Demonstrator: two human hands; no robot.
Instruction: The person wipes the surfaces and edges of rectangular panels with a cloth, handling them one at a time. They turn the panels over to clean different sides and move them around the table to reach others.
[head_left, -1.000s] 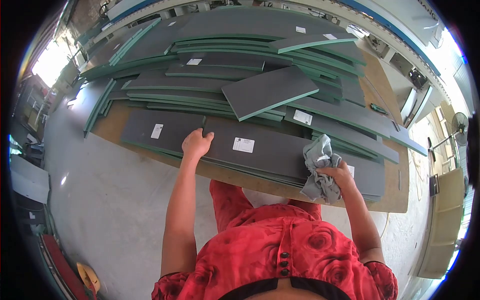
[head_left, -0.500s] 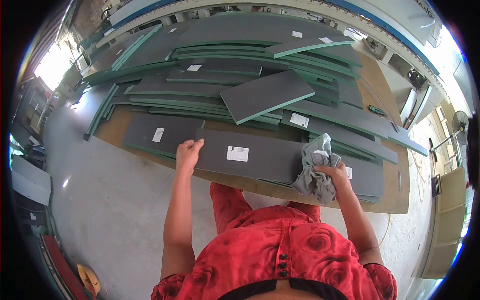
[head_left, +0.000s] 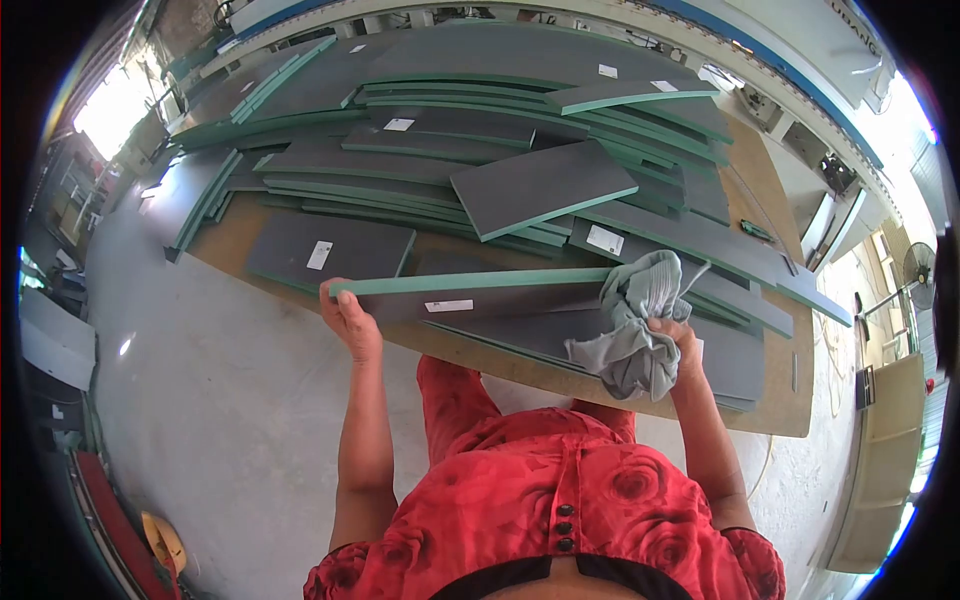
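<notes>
A long dark grey board (head_left: 540, 295) with a green edge and a white label is tilted up above the table's near side, its green edge uppermost. My left hand (head_left: 352, 322) grips its left end, thumb over the edge. At the right end my right hand (head_left: 680, 345) is closed on a crumpled grey-green cloth (head_left: 640, 320), which covers that end of the board. Whether the right fingers also hold the board is hidden by the cloth. Beneath it lies another dark board (head_left: 520, 345). A labelled board (head_left: 350, 245) rests flat to the left.
Stacks of green-edged boards (head_left: 400, 185) cover the brown table (head_left: 775, 190). A loose panel (head_left: 545, 188) lies askew on top of them. A green-handled tool (head_left: 757, 231) sits at the right. Behind runs a long machine (head_left: 790, 75); a fan (head_left: 918, 262) stands far right.
The labelled board has been lifted and turned so its green edge faces up. My left hand has shifted slightly left and down, and the cloth has moved along with the board's right end.
</notes>
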